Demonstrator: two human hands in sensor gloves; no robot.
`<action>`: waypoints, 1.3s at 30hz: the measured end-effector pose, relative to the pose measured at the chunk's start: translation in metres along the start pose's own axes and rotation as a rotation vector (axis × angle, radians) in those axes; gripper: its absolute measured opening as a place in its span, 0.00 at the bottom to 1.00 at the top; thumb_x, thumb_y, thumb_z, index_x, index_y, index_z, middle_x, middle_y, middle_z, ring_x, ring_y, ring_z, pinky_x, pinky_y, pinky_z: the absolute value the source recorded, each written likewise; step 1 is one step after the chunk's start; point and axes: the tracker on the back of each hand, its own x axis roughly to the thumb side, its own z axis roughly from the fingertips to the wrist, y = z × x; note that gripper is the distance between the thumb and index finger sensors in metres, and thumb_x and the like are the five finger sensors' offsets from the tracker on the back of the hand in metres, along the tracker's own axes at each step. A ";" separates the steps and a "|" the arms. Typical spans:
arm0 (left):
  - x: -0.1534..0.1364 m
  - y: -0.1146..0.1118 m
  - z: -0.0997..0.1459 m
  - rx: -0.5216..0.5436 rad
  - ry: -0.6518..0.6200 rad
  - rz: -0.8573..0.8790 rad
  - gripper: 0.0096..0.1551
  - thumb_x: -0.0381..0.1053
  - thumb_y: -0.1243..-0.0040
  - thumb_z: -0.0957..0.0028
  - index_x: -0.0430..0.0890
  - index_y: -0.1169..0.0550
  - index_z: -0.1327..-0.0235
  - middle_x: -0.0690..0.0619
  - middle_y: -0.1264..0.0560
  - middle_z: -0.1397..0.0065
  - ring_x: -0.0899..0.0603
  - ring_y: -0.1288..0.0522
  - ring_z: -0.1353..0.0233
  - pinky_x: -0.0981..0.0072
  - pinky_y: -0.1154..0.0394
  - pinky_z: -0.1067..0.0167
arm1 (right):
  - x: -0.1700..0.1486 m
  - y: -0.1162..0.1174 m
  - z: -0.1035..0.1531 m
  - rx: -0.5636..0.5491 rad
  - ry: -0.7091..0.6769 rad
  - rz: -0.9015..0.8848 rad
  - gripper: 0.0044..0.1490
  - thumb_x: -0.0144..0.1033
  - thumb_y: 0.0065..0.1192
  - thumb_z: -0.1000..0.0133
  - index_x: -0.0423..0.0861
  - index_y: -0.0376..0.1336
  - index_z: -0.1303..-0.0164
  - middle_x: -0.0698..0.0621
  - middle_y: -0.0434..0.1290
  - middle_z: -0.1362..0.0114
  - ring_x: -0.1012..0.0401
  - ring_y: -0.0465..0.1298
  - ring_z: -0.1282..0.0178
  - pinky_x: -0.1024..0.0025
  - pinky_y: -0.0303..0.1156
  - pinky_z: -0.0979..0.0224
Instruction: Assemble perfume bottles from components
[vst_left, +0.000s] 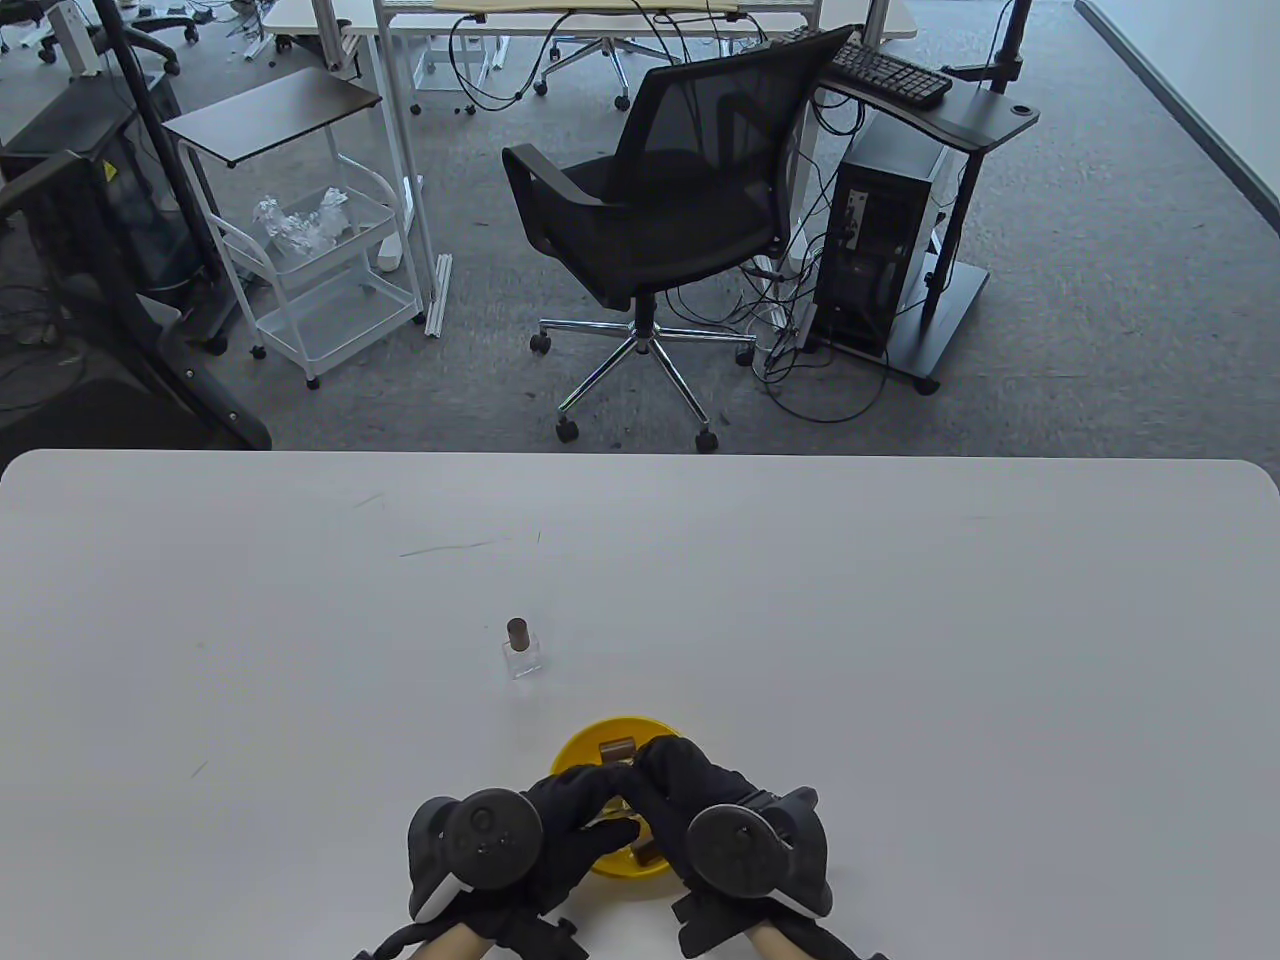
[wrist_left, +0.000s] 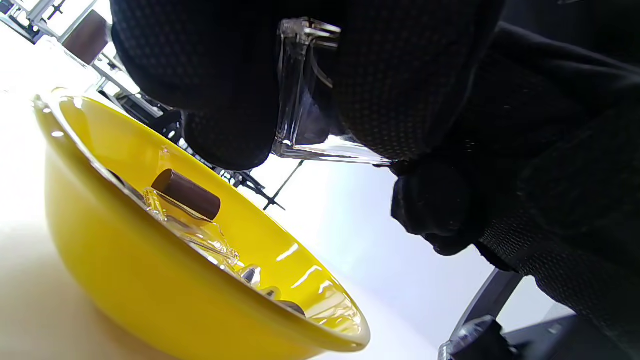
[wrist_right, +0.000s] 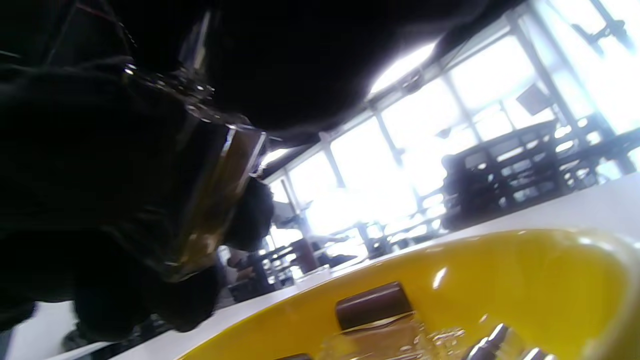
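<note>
Both gloved hands meet over a yellow bowl at the table's near edge. My left hand grips a clear glass bottle by its body, just above the bowl. My right hand curls onto the same bottle from the other side; its top end is hidden by the gloves. In the bowl lie a brown cap, more clear bottles and metal sprayer parts. A capped bottle stands upright beyond the bowl.
The white table stretches wide on both sides. A second brown cap shows at the bowl's near rim. Past the far edge stand an office chair, a white cart and a computer tower.
</note>
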 end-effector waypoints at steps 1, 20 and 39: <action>-0.001 0.001 0.000 0.005 0.006 0.005 0.30 0.54 0.28 0.53 0.51 0.20 0.36 0.47 0.19 0.36 0.40 0.16 0.47 0.60 0.19 0.51 | -0.001 0.000 0.000 0.056 -0.018 -0.068 0.23 0.45 0.55 0.36 0.44 0.60 0.38 0.42 0.74 0.42 0.56 0.81 0.62 0.67 0.78 0.59; -0.002 0.005 0.001 0.008 -0.018 -0.090 0.29 0.54 0.28 0.54 0.51 0.20 0.37 0.47 0.19 0.37 0.40 0.16 0.47 0.60 0.19 0.51 | -0.009 -0.002 0.001 0.173 0.025 -0.071 0.29 0.43 0.54 0.34 0.32 0.64 0.37 0.42 0.79 0.50 0.57 0.83 0.65 0.66 0.79 0.63; 0.008 0.005 0.004 0.025 -0.031 -0.131 0.30 0.55 0.28 0.54 0.48 0.19 0.38 0.48 0.18 0.38 0.40 0.16 0.50 0.62 0.18 0.53 | 0.000 0.010 -0.007 -0.048 0.130 -0.034 0.25 0.43 0.57 0.34 0.39 0.60 0.36 0.48 0.75 0.48 0.59 0.81 0.66 0.70 0.78 0.62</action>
